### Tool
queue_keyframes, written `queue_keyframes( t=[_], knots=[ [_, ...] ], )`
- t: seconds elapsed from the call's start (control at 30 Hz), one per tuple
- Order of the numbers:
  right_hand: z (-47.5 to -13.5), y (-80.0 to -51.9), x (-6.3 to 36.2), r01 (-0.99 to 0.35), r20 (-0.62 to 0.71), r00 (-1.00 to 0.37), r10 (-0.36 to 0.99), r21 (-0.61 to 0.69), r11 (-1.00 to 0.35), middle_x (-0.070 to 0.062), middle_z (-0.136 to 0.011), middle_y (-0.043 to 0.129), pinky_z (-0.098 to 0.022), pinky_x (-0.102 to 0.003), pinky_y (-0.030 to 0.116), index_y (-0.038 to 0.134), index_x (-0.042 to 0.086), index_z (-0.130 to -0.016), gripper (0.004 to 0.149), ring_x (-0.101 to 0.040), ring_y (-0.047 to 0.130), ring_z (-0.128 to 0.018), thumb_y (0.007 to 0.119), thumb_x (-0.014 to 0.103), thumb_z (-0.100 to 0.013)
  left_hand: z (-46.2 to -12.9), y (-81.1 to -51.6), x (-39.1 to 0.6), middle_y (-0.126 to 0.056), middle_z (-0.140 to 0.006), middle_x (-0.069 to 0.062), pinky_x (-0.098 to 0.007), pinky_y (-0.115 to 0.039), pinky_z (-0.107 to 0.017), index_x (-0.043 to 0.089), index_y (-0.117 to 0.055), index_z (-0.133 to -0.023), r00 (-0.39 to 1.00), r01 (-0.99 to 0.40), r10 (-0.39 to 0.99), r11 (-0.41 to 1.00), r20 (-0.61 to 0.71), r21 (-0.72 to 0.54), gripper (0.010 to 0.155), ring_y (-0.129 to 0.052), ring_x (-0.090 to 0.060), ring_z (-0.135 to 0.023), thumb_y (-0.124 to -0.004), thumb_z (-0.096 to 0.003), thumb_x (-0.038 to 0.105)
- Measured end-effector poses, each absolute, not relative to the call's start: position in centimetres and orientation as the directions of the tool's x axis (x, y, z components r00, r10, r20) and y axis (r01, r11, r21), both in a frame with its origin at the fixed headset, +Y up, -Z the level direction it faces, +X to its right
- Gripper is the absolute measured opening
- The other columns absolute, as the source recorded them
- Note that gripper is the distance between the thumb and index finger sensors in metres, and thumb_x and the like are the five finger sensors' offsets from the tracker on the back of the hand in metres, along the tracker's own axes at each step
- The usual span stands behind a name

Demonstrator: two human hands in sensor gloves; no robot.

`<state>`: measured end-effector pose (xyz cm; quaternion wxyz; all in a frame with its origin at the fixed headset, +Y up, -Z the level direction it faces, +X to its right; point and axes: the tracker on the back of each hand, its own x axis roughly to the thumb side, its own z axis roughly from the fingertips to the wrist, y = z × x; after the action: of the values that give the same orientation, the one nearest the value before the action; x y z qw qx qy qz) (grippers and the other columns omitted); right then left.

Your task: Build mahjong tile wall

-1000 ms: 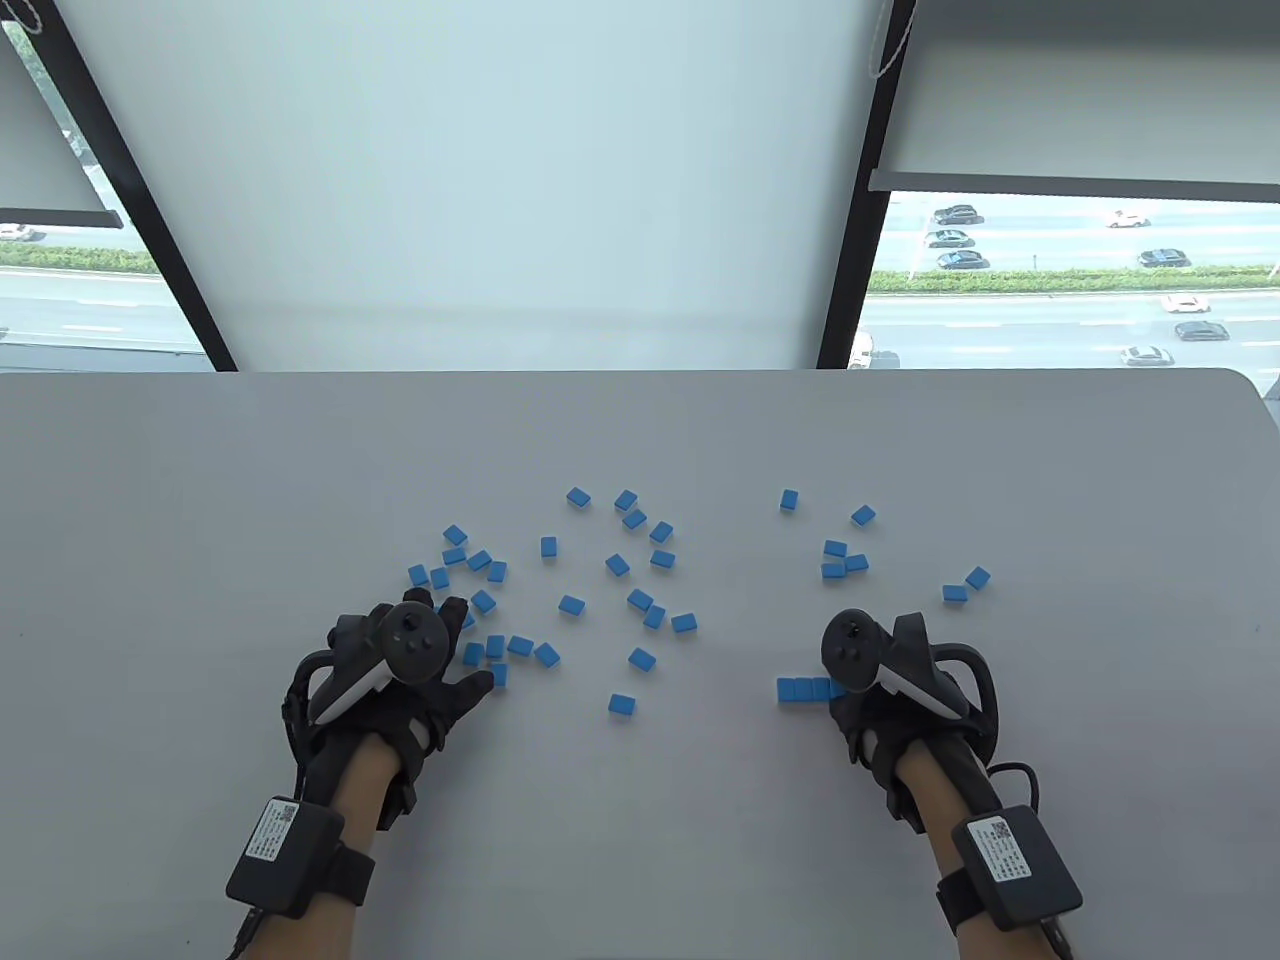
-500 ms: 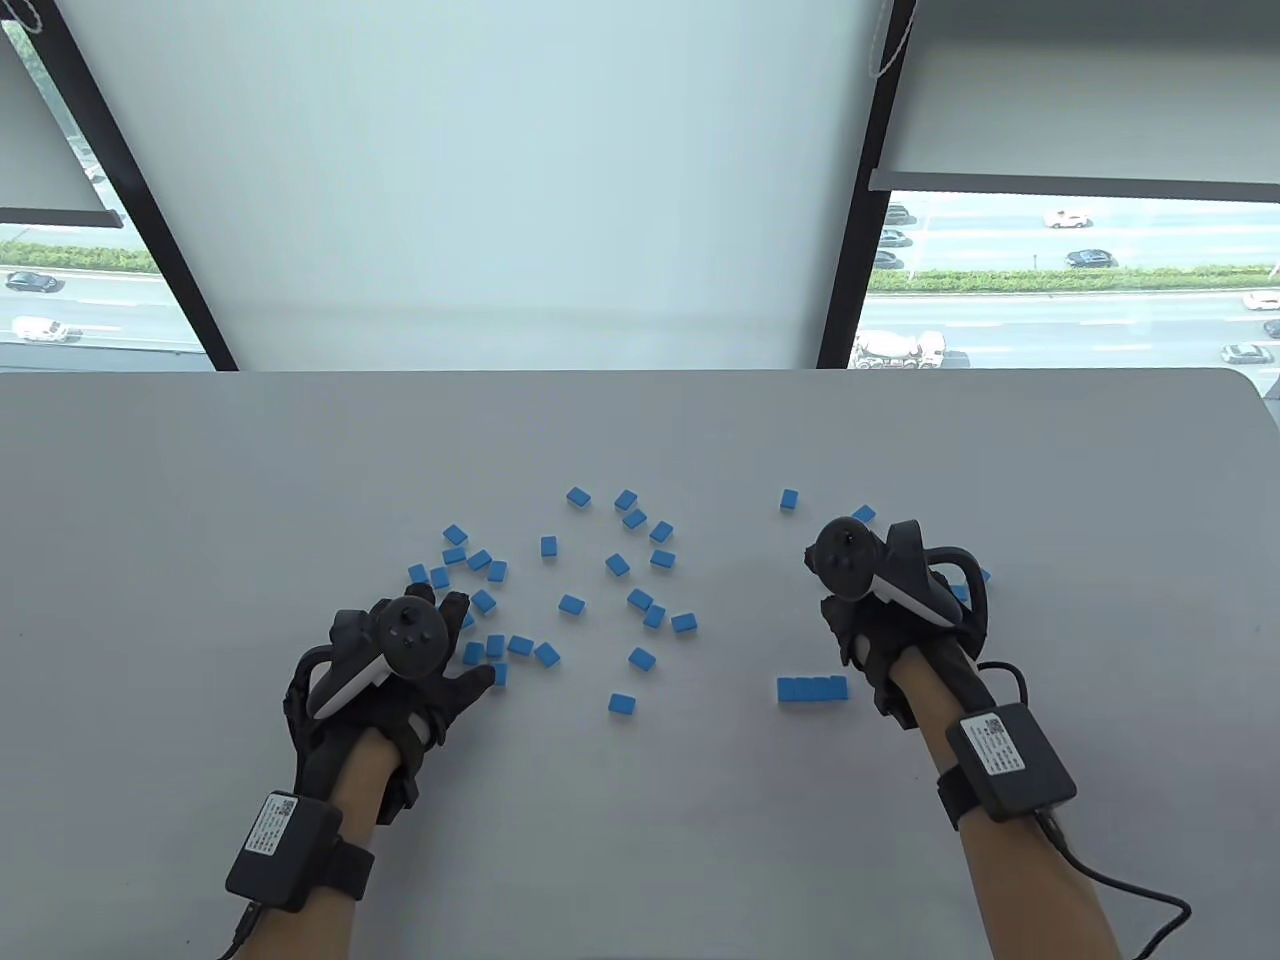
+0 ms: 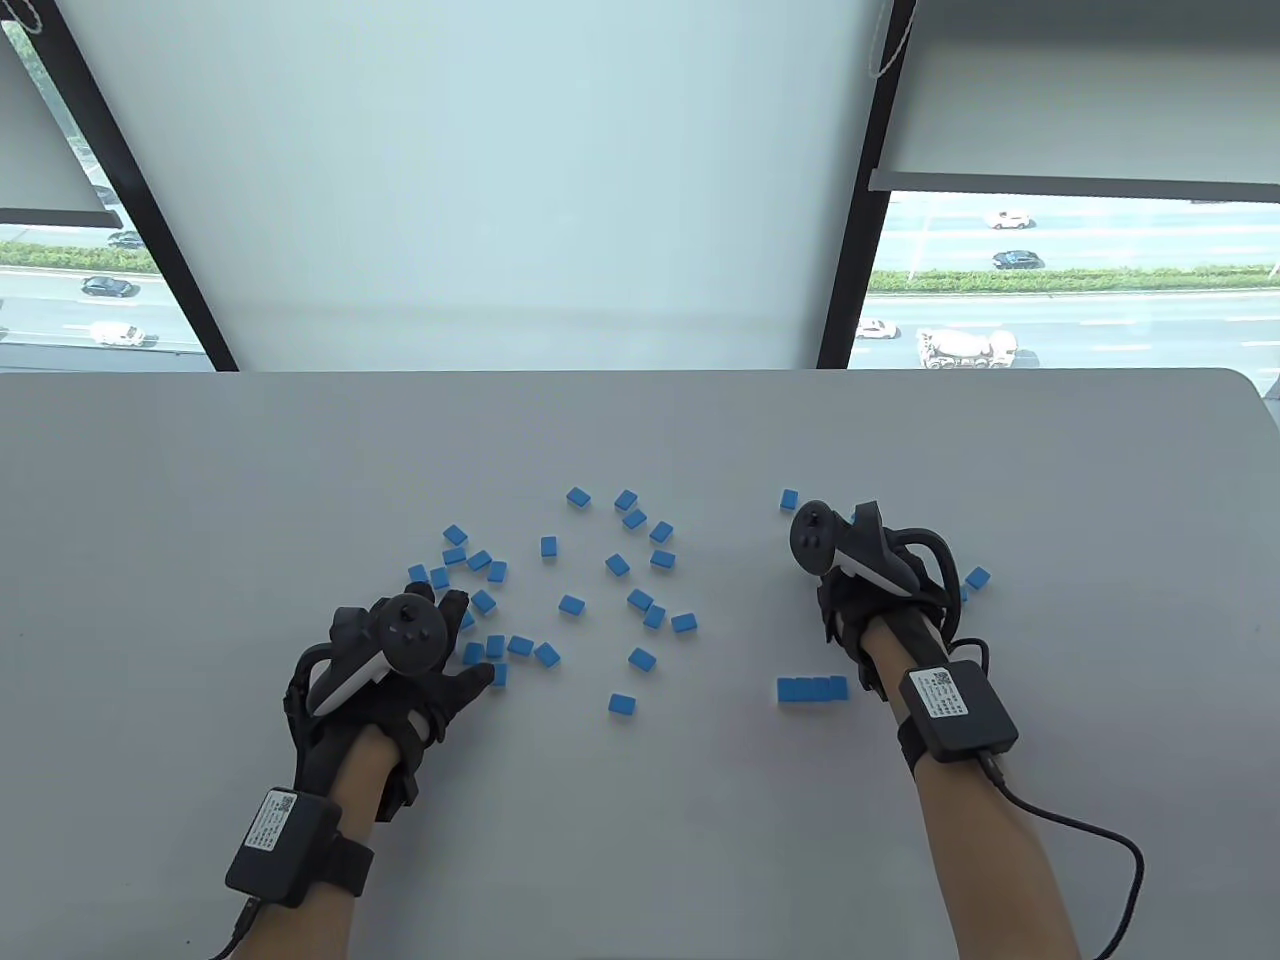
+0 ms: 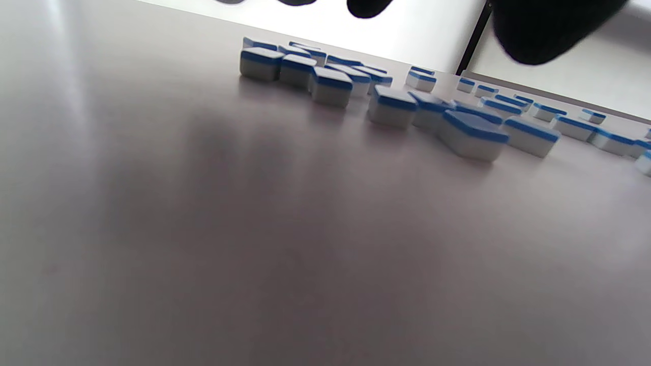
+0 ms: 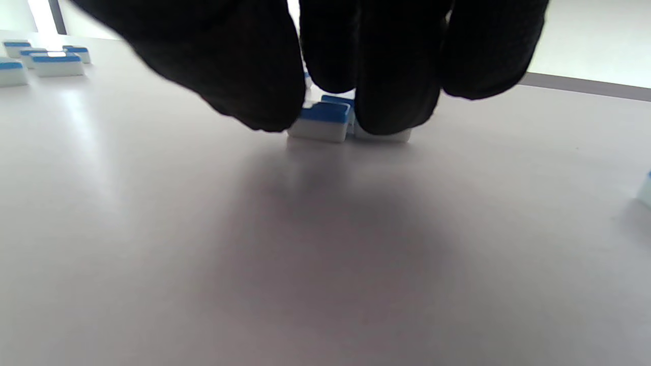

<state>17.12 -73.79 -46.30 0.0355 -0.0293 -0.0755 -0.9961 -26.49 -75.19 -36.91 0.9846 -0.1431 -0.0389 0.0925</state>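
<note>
Right hand (image 3: 860, 585): moved farther left since half a second ago, grip closing on tiles (image 5: 325, 121).
Left hand (image 3: 400, 665): unchanged, grip loose, empty.
Row (image 3: 812, 689): four tiles, long axis left-right.

On the worktop (image 3: 200, 480), a row of four tiles (image 3: 812, 689) lies at about 4 o'clock from centre. Loose tiles (image 3: 640, 600) spread from 9 o'clock to centre. The right hand (image 3: 860, 590) sits over a cluster at 3 o'clock; the left hand (image 3: 400, 670) at 8 o'clock.
</note>
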Motion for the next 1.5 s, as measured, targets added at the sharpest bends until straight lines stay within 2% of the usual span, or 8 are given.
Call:
queue_keyframes(
  t=[0.37, 0.6, 1.03, 1.27, 1.37, 1.5],
  knots=[
    [-46.1, -74.2, 16.9, 0.147, 0.071, -0.988, -0.137, 0.151, -0.978, 0.002, -0.101, 0.068, -0.055, -0.048, 0.078, 0.065, 0.036, -0.096, 0.059, -0.025, 0.093, -0.062, 0.09, 0.029, -0.043, -37.0, -75.2, -26.4, -0.025, -0.12, -0.005, -0.076, -0.024, -0.065, 0.033, -0.032, -0.112, 0.981, -0.166, 0.188, 0.94, 0.048, -0.297, 0.086, -0.029, -0.048, -0.107, -0.064, -0.0413, 0.07],
    [-45.9, -74.6, 16.9, 0.201, 0.072, -0.979, -0.191, 0.174, -0.964, 0.001, -0.096, 0.075, -0.052, -0.049, 0.078, 0.066, 0.035, -0.095, 0.06, -0.026, 0.094, -0.059, 0.091, 0.032, -0.041, -37.0, -75.3, -26.5, -0.025, -0.12, -0.005, -0.076, -0.024, -0.065, 0.033, -0.032, -0.112, 0.982, -0.164, 0.186, 0.94, 0.045, -0.299, 0.086, -0.03, -0.048, -0.107, -0.065, -0.0412, 0.07],
    [-46.0, -74.8, 17.2, 0.164, 0.075, -0.986, -0.152, 0.203, -0.965, 0.002, -0.084, 0.083, -0.048, -0.047, 0.081, 0.064, 0.032, -0.095, 0.061, -0.024, 0.096, -0.053, 0.092, 0.03, -0.041, -37.0, -75.3, -26.5, -0.025, -0.12, -0.005, -0.076, -0.024, -0.065, 0.033, -0.032, -0.112, 0.983, -0.159, 0.18, 0.941, 0.044, -0.299, 0.086, -0.03, -0.048, -0.107, -0.064, -0.0413, 0.07],
    [-45.9, -75.0, 17.2, 0.136, 0.063, -0.99, -0.126, 0.191, -0.972, -0.001, -0.075, 0.087, -0.044, -0.046, 0.084, 0.067, 0.021, -0.092, 0.056, -0.022, 0.098, -0.047, 0.09, 0.029, -0.041, -37.0, -75.3, -26.5, -0.025, -0.12, -0.005, -0.076, -0.024, -0.065, 0.033, -0.032, -0.112, 0.983, -0.16, 0.18, 0.943, 0.045, -0.294, 0.086, -0.029, -0.048, -0.107, -0.064, -0.0413, 0.07],
    [-45.3, -74.1, 17.3, 0.113, 0.072, -0.992, -0.103, 0.159, -0.981, -0.002, -0.075, 0.086, -0.042, -0.046, 0.084, 0.066, 0.019, -0.093, 0.058, -0.022, 0.098, -0.044, 0.09, 0.029, -0.041, -37.0, -75.4, -26.5, -0.025, -0.12, -0.005, -0.076, -0.024, -0.065, 0.033, -0.032, -0.112, 0.981, -0.165, 0.187, 0.941, 0.046, -0.295, 0.086, -0.03, -0.048, -0.107, -0.064, -0.0415, 0.07],
    [-43.2, -71.6, 17.7, 0.093, 0.084, -0.993, -0.084, 0.108, -0.99, -0.003, -0.075, 0.086, -0.042, -0.046, 0.084, 0.066, 0.017, -0.094, 0.059, -0.022, 0.098, -0.043, 0.089, 0.029, -0.041, -37.0, -75.4, -26.5, -0.026, -0.12, -0.006, -0.076, -0.024, -0.065, 0.033, -0.032, -0.112, 0.98, -0.17, 0.193, 0.941, 0.05, -0.292, 0.086, -0.03, -0.048, -0.107, -0.065, -0.0413, 0.07]
  ],
)
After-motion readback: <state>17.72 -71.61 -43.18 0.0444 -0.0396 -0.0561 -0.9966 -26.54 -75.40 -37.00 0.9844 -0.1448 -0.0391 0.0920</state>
